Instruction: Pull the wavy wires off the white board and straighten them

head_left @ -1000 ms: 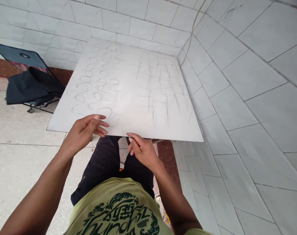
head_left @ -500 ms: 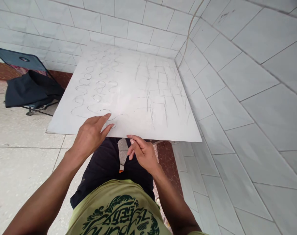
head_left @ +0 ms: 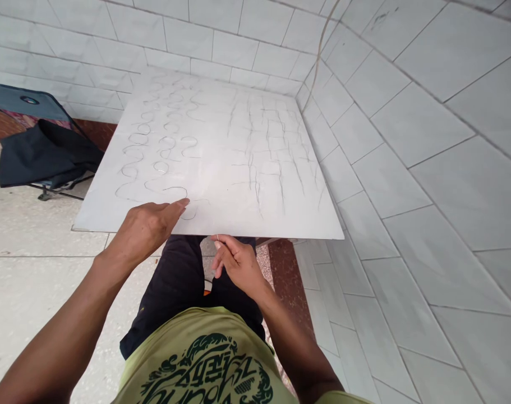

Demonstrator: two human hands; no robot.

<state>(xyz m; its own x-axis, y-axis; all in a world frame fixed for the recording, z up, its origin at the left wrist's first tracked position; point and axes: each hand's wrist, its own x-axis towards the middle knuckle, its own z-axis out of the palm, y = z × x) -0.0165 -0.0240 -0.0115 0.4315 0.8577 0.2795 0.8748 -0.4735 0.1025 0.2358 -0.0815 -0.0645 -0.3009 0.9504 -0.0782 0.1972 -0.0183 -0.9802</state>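
A large white board (head_left: 221, 219) lies in front of me. Thin dark curving lines run down its left part, and straighter, crossing ones cover its right part. They look like fine strands; whether some are drawn I cannot tell. Over the near left of the board is my left hand (head_left: 150, 224), its fingertips pinched together at the end of a thin curved strand (head_left: 175, 188). Just below the front edge, my right hand (head_left: 238, 262) has its fingers bent and thumb against them. A tiny pale thin thing shows at its index finger, too small to name.
At the left stands a folding chair (head_left: 28, 101) with a dark cloth (head_left: 40, 154) on it. Tiled walls rise behind the board and along its right side (head_left: 381, 168). A thin cable (head_left: 321, 47) hangs down the corner. My legs (head_left: 179, 269) are beneath the front edge.
My left thumb and index finger, apart before, have come together at the curved strand. My right hand keeps its bent pose by the board's edge. The view has shifted slightly.
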